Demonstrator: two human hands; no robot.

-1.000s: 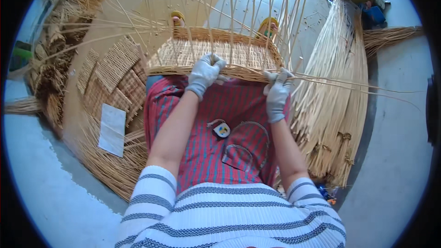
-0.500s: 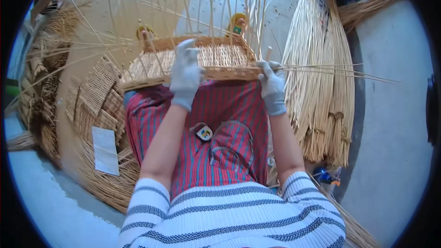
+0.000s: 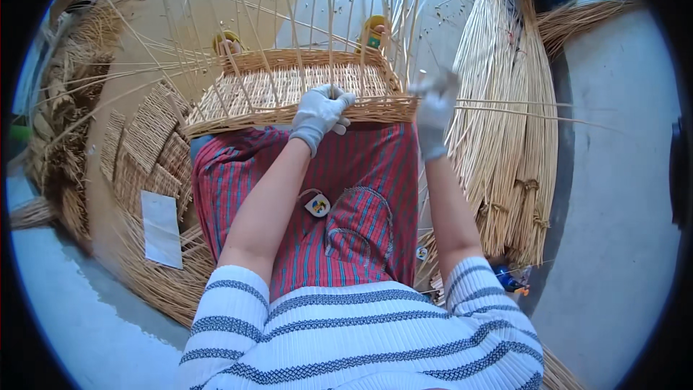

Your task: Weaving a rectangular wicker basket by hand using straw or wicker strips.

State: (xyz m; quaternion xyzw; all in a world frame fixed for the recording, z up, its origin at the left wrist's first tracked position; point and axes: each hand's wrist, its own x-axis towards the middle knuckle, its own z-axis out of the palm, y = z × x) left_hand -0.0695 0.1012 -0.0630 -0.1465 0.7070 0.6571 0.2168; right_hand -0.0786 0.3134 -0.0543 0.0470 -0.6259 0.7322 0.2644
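Observation:
A shallow woven wicker basket [image 3: 289, 85] rests across my lap, its low walls bristling with long upright canes [image 3: 330, 25]. My left hand [image 3: 321, 112], in a grey-white glove, is at the middle of the near wall, its thumb and fingers closed round one of those canes. Beyond the basket's near right corner is my right hand [image 3: 435, 112], gloved too and smeared by motion; its fingers cannot be made out. Long weaving strands [image 3: 527, 108] stretch out to the right beside it.
A large bundle of pale canes [image 3: 498, 123] lies on the right. Woven panels [image 3: 155, 137] and a white sheet [image 3: 162, 229] are on the left, near loose strands. My feet in yellow footwear [image 3: 373, 29] show past the basket. A round tape measure [image 3: 317, 206] sits on my lap.
My left hand has shifted right and down along the near wall and now pinches an upright cane. My right hand has moved slightly right, off the corner, and is blurred.

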